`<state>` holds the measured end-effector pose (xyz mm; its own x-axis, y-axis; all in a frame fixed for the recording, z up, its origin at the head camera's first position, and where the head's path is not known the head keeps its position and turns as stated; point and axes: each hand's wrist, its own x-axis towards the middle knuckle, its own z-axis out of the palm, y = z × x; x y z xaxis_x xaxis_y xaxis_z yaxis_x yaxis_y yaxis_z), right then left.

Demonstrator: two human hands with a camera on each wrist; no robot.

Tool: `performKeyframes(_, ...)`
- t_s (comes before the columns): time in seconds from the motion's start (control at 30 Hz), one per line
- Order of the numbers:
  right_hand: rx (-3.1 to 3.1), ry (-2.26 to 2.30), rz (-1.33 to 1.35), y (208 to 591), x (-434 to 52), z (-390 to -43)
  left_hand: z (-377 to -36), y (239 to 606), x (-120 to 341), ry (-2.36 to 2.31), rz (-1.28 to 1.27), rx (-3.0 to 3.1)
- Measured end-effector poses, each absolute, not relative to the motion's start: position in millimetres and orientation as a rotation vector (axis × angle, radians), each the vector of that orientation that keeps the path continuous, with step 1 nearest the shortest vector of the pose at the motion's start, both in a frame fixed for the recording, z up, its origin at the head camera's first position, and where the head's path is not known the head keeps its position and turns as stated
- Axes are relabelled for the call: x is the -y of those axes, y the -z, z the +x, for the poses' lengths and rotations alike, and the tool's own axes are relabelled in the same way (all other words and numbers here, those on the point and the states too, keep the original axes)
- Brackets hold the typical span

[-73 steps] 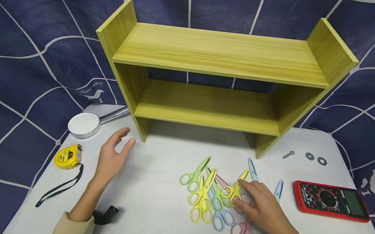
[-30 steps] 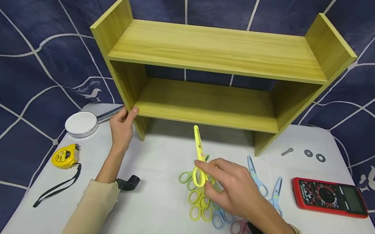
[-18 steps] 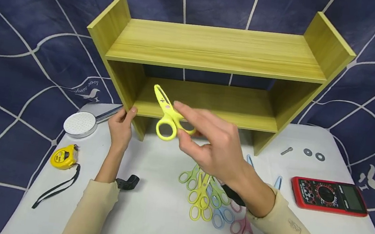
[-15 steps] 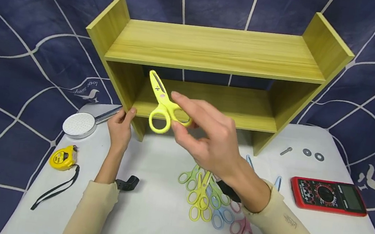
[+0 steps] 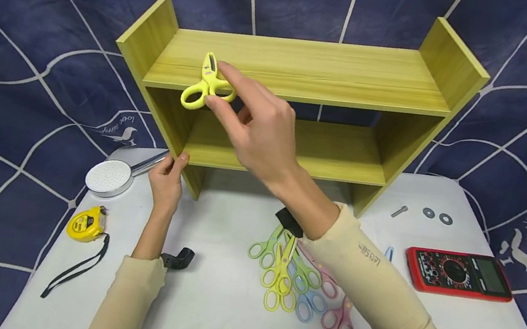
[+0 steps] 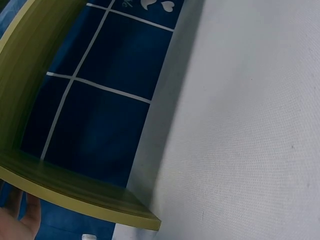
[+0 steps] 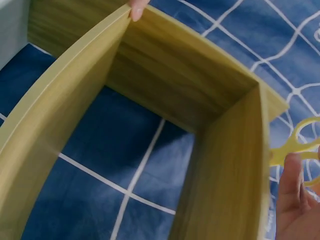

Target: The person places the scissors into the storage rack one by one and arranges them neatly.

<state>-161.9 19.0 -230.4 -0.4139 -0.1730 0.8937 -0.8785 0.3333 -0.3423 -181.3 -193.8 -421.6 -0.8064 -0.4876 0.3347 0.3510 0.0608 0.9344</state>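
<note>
My right hand (image 5: 218,89) pinches a pair of yellow scissors (image 5: 196,94) by the handles. It holds them at the front edge of the top board of the yellow-green wooden shelf (image 5: 306,70), near its left end, blades pointing back over the board. In the right wrist view the scissors' loops (image 7: 295,145) show beside the shelf's side panel (image 7: 235,165). My left hand (image 5: 170,166) grips the front edge of the shelf's left side panel low down, thumb in front. A pile of several pastel scissors (image 5: 288,279) lies on the white table (image 5: 223,315) under my right forearm.
Left of the shelf lie a white shower head (image 5: 109,177) and a yellow tape measure (image 5: 84,223) with a black strap. A black clip (image 5: 178,258) sits by my left sleeve. At the right are a red multimeter (image 5: 459,273), a bolt (image 5: 399,211) and two washers (image 5: 436,215).
My right hand picked the yellow scissors out of the pile and carried them up and left to the top board. My left hand went to the shelf's left panel and stays there.
</note>
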Motion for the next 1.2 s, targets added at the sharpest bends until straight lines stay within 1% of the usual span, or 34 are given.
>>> performKeyframes(0.3, 2.284, -1.003, 0.767, 216, 6, -178, -181, 424, 195, 1.85, 0.111, 1.685)
performKeyframes(0.63, 2.495, -0.849, 0.648, 204, 23, -179, -183, 425, 193, 1.888, 0.095, 1.645)
performKeyframes(0.9, 2.543, -0.785, 0.562, 203, 27, -177, -182, 426, 195, 1.89, 0.115, 1.655)
performKeyframes(1.0, 2.53, -0.762, 0.54, 204, 29, -177, -179, 420, 193, 1.893, 0.108, 1.669)
performKeyframes(1.1, 2.478, -0.843, 0.552, 208, 27, -177, -180, 420, 193, 1.883, 0.102, 1.673)
performKeyframes(1.2, 2.302, -1.012, 0.623, 217, 20, -174, -183, 426, 194, 1.883, 0.098, 1.656)
